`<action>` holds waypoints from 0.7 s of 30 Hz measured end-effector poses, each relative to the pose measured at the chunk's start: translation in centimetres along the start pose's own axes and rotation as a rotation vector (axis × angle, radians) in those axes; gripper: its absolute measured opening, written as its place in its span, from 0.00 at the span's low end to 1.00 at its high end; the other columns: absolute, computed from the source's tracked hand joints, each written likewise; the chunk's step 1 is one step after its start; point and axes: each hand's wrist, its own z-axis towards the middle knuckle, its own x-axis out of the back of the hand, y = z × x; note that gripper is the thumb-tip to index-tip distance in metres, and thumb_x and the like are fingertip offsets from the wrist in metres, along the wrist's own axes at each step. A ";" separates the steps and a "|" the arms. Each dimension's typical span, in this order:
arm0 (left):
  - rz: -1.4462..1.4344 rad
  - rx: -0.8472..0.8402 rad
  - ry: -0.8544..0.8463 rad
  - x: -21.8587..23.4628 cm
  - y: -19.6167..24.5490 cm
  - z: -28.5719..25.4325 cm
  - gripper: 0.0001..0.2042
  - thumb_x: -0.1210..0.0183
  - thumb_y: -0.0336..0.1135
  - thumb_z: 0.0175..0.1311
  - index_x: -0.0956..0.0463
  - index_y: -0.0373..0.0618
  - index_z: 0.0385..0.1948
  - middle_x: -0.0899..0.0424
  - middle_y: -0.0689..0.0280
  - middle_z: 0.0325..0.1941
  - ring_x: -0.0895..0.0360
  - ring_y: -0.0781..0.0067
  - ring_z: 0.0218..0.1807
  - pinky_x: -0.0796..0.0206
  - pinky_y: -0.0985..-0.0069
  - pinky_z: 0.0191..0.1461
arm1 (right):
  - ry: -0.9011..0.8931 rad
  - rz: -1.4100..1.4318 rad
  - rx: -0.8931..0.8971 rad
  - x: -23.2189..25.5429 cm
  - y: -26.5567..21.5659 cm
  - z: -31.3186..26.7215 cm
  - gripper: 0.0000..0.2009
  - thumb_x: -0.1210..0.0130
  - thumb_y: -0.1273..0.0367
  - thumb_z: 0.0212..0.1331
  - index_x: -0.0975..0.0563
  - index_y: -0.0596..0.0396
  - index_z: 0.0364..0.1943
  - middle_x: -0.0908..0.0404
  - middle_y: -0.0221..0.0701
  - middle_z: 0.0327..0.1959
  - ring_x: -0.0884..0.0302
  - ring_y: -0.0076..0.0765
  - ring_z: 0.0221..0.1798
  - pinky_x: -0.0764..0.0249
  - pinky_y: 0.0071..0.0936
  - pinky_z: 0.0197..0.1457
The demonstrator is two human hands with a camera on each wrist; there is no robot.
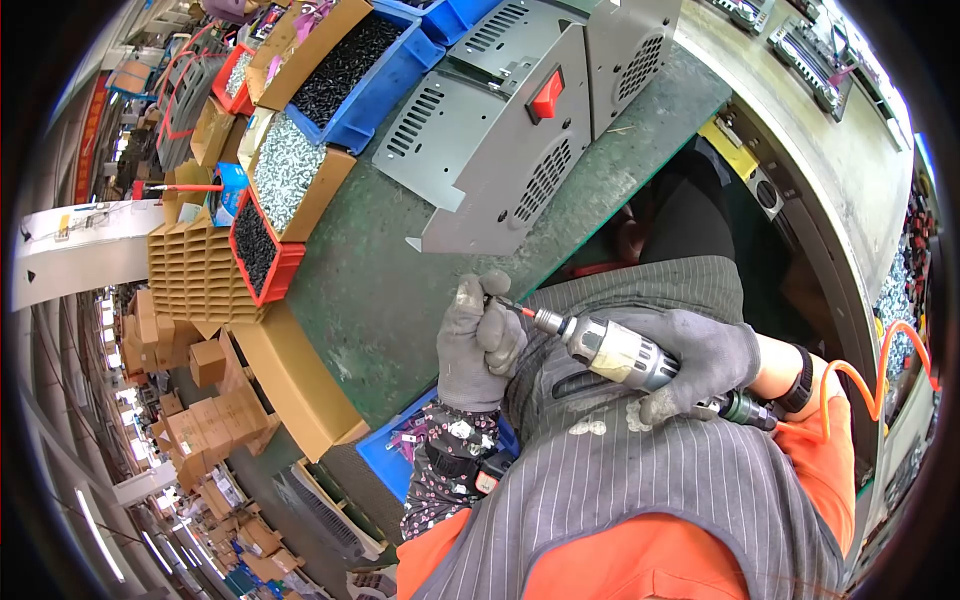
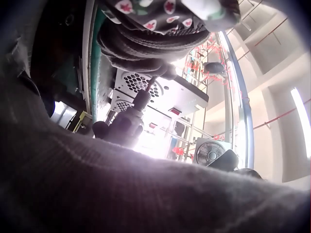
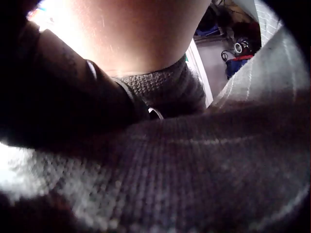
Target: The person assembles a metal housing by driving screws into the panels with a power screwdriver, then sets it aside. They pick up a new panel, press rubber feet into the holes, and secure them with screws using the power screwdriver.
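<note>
My gloved right hand (image 1: 705,350) grips an air screwdriver (image 1: 622,352), which lies across the apron with its bit towards the left hand. The gloved left hand (image 1: 475,340) has its fingers curled at the bit's end and pinches a small dark screw (image 1: 490,298) there, mostly hidden by the fingertips. In the left wrist view the screwdriver's nose (image 2: 141,101) points up at the left glove (image 2: 146,56). Just beyond the left hand stands a grey sheet-metal housing (image 1: 480,165) with round vents and a red switch (image 1: 546,97). The right wrist view shows mainly glove cuff (image 3: 160,87) and apron cloth.
Blue bin (image 1: 340,120) of black screws, carton (image 1: 318,190) of silver screws and red bin (image 1: 275,270) of dark screws line the green bench (image 1: 350,300). An orange air hose (image 1: 862,375) loops by the right arm. A cardboard flap (image 1: 300,385) juts at the bench's end.
</note>
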 end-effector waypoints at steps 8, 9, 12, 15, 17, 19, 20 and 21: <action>0.279 -0.067 0.180 -1.9 0.0 -0.5 0.19 0.53 0.48 0.70 0.29 0.37 0.40 0.46 0.78 0.09 0.49 0.87 0.09 0.57 0.84 0.11 | -0.018 0.071 0.008 0.2 0.2 0.0 0.28 0.32 0.66 0.43 0.30 0.61 0.50 0.25 0.33 0.42 0.28 0.29 0.45 0.29 0.29 0.50; 0.382 -0.117 0.186 -2.1 0.0 -0.5 0.19 0.52 0.48 0.69 0.29 0.37 0.39 0.45 0.77 0.09 0.48 0.87 0.09 0.57 0.84 0.12 | -0.018 0.072 0.008 0.2 0.2 0.0 0.28 0.32 0.66 0.43 0.30 0.61 0.50 0.25 0.33 0.42 0.28 0.29 0.45 0.29 0.29 0.50; 0.515 -0.172 0.179 -1.8 0.1 -0.4 0.19 0.49 0.47 0.67 0.28 0.35 0.38 0.41 0.75 0.09 0.47 0.86 0.10 0.57 0.84 0.12 | 0.001 0.037 0.040 0.3 0.2 -0.1 0.28 0.31 0.65 0.43 0.30 0.61 0.49 0.24 0.32 0.41 0.28 0.28 0.44 0.29 0.28 0.49; 0.605 -0.128 0.174 -1.8 0.8 -0.1 0.20 0.48 0.47 0.67 0.27 0.33 0.37 0.38 0.74 0.09 0.46 0.86 0.10 0.58 0.84 0.13 | 0.001 0.038 0.019 0.4 -0.1 -0.2 0.29 0.31 0.62 0.44 0.30 0.61 0.49 0.23 0.32 0.41 0.27 0.27 0.43 0.28 0.28 0.48; 0.667 -0.074 0.182 -1.9 0.8 -0.1 0.21 0.48 0.49 0.67 0.27 0.33 0.37 0.38 0.74 0.09 0.46 0.86 0.10 0.58 0.84 0.13 | 0.030 -0.166 0.050 0.6 -0.2 -0.3 0.29 0.31 0.60 0.44 0.30 0.60 0.49 0.23 0.33 0.40 0.26 0.28 0.43 0.28 0.28 0.48; 0.483 -0.069 0.107 -1.7 0.5 0.0 0.23 0.48 0.50 0.66 0.27 0.32 0.38 0.37 0.75 0.09 0.45 0.87 0.11 0.56 0.85 0.14 | 0.030 -0.144 0.056 0.7 0.3 -0.4 0.30 0.31 0.60 0.44 0.30 0.60 0.49 0.23 0.34 0.40 0.25 0.29 0.42 0.28 0.28 0.48; 0.485 -0.068 0.105 -1.4 0.3 0.1 0.23 0.48 0.50 0.66 0.27 0.32 0.38 0.37 0.75 0.09 0.45 0.87 0.11 0.56 0.85 0.14 | 0.025 -0.122 0.062 0.8 0.5 -0.4 0.30 0.31 0.60 0.44 0.30 0.60 0.50 0.23 0.35 0.40 0.25 0.29 0.42 0.28 0.28 0.48; 0.414 0.083 0.004 -1.0 -0.1 0.4 0.25 0.50 0.53 0.66 0.28 0.33 0.40 0.40 0.76 0.10 0.47 0.86 0.11 0.56 0.85 0.15 | 0.028 -0.121 0.062 0.9 0.4 -0.6 0.30 0.31 0.60 0.44 0.30 0.60 0.50 0.23 0.35 0.40 0.25 0.29 0.42 0.28 0.28 0.48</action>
